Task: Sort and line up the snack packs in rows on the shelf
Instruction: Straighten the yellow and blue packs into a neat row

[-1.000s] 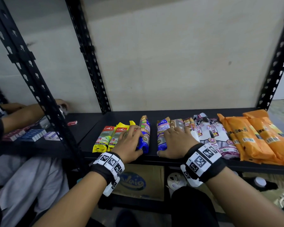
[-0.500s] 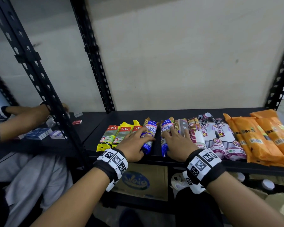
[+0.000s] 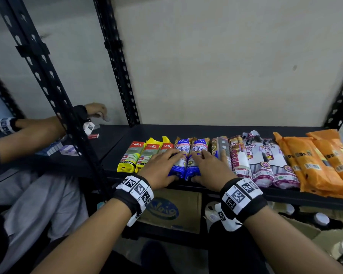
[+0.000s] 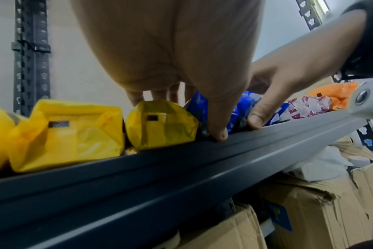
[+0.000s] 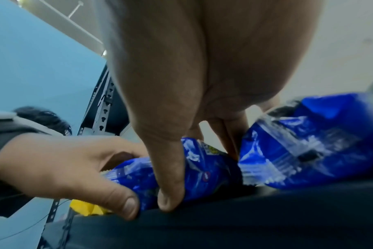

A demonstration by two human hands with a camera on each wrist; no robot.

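Observation:
Snack packs lie side by side along the front of the black shelf [image 3: 206, 131]: three yellow packs [image 3: 133, 155] at the left, two blue packs, a brown pack [image 3: 219, 147], white-purple packs [image 3: 265, 161] and orange packs [image 3: 309, 161]. My left hand [image 3: 166, 165] lies flat over the third yellow pack and the left blue pack [image 3: 181, 151], its thumb against that pack's front end [image 4: 219, 134]. My right hand [image 3: 206, 169] lies on the right blue pack [image 3: 199, 147], fingers reaching the brown pack, thumb [image 5: 170, 193] pressing at the blue packs' front ends.
Another person's arm [image 3: 28, 131] reaches onto the neighbouring shelf at the left, where small boxes [image 3: 53, 149] lie. A black perforated post [image 3: 53, 86] stands between the two shelves. A cardboard box [image 3: 166, 208] sits below. The shelf's back half is bare.
The two blue packs, tilted on edge and apart before, now lie label up and touching. My left hand has flattened from a curled grip. The other person's hand rose.

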